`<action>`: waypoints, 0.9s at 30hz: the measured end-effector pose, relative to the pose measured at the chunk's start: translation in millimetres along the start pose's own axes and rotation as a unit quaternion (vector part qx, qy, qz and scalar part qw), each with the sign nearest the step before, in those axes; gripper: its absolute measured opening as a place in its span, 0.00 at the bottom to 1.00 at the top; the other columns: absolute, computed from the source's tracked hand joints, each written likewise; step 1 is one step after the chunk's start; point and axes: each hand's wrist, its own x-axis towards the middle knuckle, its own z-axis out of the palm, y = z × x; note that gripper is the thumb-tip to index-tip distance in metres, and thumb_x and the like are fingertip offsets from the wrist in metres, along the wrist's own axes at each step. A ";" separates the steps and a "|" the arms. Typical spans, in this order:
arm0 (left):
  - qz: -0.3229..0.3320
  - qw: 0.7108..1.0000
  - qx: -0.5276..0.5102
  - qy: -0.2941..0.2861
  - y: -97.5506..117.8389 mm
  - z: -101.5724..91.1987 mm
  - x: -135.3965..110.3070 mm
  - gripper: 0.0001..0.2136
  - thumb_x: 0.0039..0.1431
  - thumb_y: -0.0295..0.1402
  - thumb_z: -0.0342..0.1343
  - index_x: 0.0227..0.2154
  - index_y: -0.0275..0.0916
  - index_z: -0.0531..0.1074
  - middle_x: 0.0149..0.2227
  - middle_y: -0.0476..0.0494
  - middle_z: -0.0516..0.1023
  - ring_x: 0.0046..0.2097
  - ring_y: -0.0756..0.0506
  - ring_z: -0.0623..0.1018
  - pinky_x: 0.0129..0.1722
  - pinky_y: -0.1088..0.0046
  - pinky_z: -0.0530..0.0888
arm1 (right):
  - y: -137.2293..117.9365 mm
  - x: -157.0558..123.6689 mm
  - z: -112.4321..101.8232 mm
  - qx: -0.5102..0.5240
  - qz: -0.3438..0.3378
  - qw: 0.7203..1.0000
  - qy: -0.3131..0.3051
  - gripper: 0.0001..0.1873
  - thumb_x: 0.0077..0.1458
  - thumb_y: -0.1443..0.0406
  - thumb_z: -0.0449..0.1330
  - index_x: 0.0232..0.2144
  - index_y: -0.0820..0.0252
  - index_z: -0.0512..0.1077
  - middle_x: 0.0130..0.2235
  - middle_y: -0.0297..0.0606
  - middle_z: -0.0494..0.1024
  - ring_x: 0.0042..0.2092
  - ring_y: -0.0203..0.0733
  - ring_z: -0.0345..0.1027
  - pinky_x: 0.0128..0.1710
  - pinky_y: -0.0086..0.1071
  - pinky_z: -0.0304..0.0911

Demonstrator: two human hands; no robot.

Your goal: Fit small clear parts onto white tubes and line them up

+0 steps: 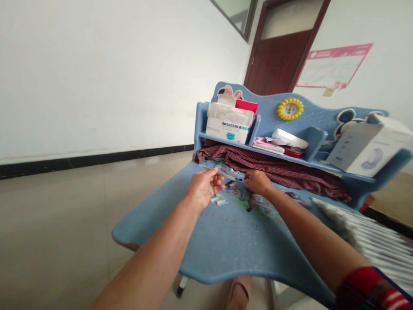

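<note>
My left hand pinches a slim white pen-like tube between thumb and fingers, above the far part of the blue desk. The tube's dark end points toward my right hand, whose fingers are closed close to it. What those fingers grip, if anything, is too small and hidden to name. Below my left hand lie several short white caps or pieces. A small dark piece rests on the desk nearer to me, and dark bits lie between the hands.
A bundle of white tubes lies at the desk's right side. Red checked cloth runs along the back, under a shelf holding a mask box, papers and a white box. A yellow flower-shaped dial is on the backboard.
</note>
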 end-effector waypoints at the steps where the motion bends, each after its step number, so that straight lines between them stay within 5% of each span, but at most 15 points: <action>1: -0.001 1.000 0.000 0.003 0.0 -0.1 -0.1 0.05 0.51 0.26 0.53 0.22 0.32 0.65 0.18 0.46 0.71 0.17 0.54 0.67 0.18 0.76 0.70 | -2.4 5.9 4.2 -0.003 0.004 1.000 0.002 0.13 0.48 0.64 0.54 0.36 0.59 0.73 0.39 0.46 0.75 0.43 0.47 0.68 0.38 0.32 0.60; 9: -0.009 1.000 -0.004 0.013 0.1 -0.4 -1.1 0.05 0.51 0.26 0.53 0.22 0.32 0.66 0.18 0.46 0.71 0.16 0.54 0.67 0.18 0.76 0.70 | -10.5 20.8 14.2 0.030 -0.001 0.999 -0.017 0.06 0.44 0.68 0.57 0.27 0.65 0.73 0.35 0.51 0.76 0.40 0.51 0.69 0.37 0.36 0.61; 14: -0.006 1.000 -0.005 0.004 -0.4 -0.6 -0.7 0.05 0.50 0.27 0.54 0.22 0.32 0.66 0.18 0.45 0.71 0.16 0.54 0.67 0.18 0.76 0.70 | -13.0 -11.3 -8.3 0.139 -0.056 0.988 -0.044 0.07 0.49 0.67 0.52 0.27 0.62 0.70 0.25 0.37 0.76 0.26 0.36 0.70 0.24 0.25 0.61; 19: -0.003 1.000 0.012 -0.005 -2.3 0.5 -1.0 0.05 0.50 0.26 0.54 0.22 0.32 0.66 0.18 0.46 0.71 0.17 0.53 0.68 0.18 0.76 0.70 | -21.5 -61.8 -29.5 0.361 -0.152 0.919 -0.048 0.06 0.49 0.65 0.53 0.26 0.63 0.68 0.23 0.34 0.74 0.23 0.33 0.67 0.22 0.24 0.60; 27: -0.015 0.999 0.038 -0.034 -5.7 0.4 -0.2 0.04 0.50 0.26 0.55 0.23 0.32 0.67 0.18 0.46 0.71 0.17 0.53 0.68 0.18 0.76 0.70 | -25.5 -72.5 -28.0 0.360 -0.144 0.921 -0.035 0.06 0.49 0.65 0.53 0.27 0.62 0.68 0.23 0.34 0.74 0.22 0.32 0.66 0.20 0.24 0.58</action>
